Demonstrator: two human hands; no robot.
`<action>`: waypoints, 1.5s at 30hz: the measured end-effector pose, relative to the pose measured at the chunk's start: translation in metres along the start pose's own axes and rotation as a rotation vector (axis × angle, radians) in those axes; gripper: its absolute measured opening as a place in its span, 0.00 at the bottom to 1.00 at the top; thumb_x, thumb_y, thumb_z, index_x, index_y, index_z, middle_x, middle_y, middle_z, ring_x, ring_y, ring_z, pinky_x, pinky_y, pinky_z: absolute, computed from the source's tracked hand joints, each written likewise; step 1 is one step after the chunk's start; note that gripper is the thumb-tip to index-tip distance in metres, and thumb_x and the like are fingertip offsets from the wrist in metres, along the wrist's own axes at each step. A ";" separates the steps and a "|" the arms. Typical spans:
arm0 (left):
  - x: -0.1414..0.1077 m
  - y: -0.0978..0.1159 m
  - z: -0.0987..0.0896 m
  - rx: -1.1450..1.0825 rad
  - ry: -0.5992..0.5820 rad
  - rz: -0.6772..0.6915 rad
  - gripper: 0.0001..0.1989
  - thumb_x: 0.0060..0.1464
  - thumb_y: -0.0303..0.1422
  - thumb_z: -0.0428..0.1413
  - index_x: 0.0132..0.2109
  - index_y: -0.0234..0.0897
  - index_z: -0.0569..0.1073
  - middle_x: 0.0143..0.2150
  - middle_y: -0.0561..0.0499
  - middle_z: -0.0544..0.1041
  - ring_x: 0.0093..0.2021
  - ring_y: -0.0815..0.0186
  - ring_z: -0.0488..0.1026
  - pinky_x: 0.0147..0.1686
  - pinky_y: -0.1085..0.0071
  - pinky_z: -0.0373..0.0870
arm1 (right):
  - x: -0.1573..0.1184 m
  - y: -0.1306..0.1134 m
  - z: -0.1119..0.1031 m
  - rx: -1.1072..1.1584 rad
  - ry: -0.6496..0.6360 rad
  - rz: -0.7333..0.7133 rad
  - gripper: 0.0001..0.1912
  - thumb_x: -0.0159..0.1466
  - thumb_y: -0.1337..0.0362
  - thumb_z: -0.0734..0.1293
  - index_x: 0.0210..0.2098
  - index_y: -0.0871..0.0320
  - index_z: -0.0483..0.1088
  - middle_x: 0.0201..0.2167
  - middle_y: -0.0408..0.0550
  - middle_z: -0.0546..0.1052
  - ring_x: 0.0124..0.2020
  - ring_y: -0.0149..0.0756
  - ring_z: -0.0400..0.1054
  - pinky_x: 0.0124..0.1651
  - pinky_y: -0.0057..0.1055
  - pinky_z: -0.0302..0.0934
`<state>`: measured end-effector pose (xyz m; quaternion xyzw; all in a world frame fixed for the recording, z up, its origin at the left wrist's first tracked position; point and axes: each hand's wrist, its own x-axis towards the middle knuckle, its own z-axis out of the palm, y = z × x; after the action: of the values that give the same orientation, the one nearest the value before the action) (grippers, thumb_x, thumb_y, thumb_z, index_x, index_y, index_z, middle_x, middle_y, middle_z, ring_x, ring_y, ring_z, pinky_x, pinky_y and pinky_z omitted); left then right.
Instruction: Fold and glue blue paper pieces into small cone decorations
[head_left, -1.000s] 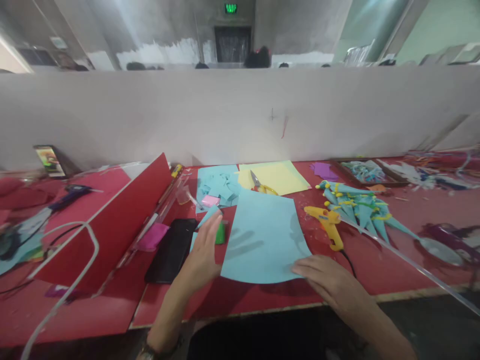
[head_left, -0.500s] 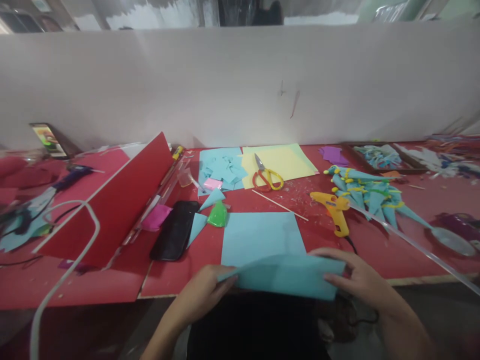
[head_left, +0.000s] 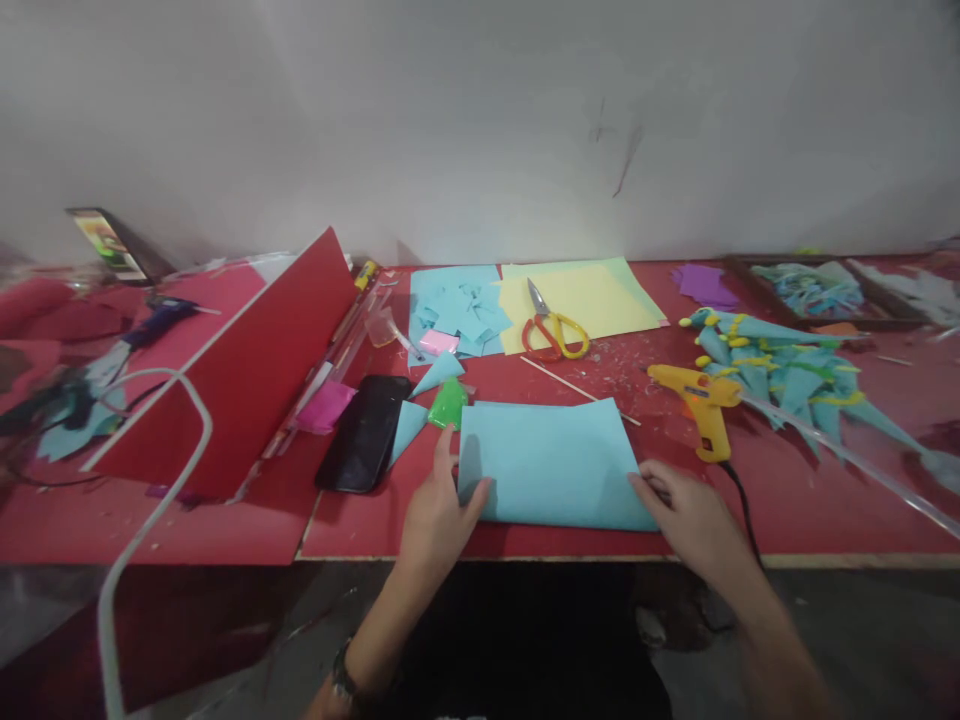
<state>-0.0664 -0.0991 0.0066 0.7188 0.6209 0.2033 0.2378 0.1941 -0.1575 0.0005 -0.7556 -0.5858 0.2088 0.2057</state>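
A light blue sheet of paper lies folded over in front of me, its fold towards the table's front edge. My left hand rests at its left side, index finger stretched along the edge and thumb lying on the paper. At the right edge, my right hand pinches the paper, thumb on top and the other fingers curled. Just beyond the left fingertip are a green packet and blue paper cones. A yellow glue gun lies beyond my right hand.
Red-and-yellow-handled scissors lie on yellow paper. A thin stick lies nearer. Left stand a black phone and a slanted red board. Blue paper cones with yellow trim are piled right. A white cable arches at left.
The upper half of the blue sheet has come down and away from me, and now lies flat over the lower half. Both hands moved forward onto the table; my left fingers have spread.
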 end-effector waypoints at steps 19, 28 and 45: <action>-0.005 0.016 0.020 0.559 -0.010 0.151 0.17 0.55 0.30 0.43 0.50 0.40 0.67 0.44 0.48 0.70 0.24 0.71 0.70 0.19 0.75 0.62 | -0.003 -0.011 -0.003 -0.503 0.017 0.227 0.12 0.58 0.59 0.56 0.22 0.57 0.61 0.17 0.41 0.65 0.19 0.28 0.54 0.24 0.26 0.37; -0.003 0.017 0.021 0.656 0.099 0.229 0.17 0.53 0.25 0.42 0.48 0.39 0.69 0.43 0.46 0.71 0.27 0.68 0.71 0.21 0.73 0.65 | -0.001 -0.021 0.001 -0.642 0.000 0.299 0.15 0.60 0.59 0.54 0.29 0.58 0.67 0.21 0.49 0.73 0.21 0.34 0.65 0.23 0.28 0.38; 0.003 0.040 0.039 0.433 -0.225 0.703 0.24 0.57 0.40 0.43 0.59 0.38 0.56 0.62 0.49 0.56 0.61 0.60 0.51 0.55 0.59 0.54 | 0.004 -0.029 -0.005 -0.646 -0.078 0.324 0.14 0.61 0.62 0.54 0.32 0.57 0.69 0.24 0.51 0.76 0.27 0.41 0.71 0.24 0.28 0.49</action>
<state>-0.0110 -0.1044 -0.0011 0.9378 0.3365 0.0573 0.0640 0.1744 -0.1473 0.0205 -0.8561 -0.5016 0.0715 -0.1020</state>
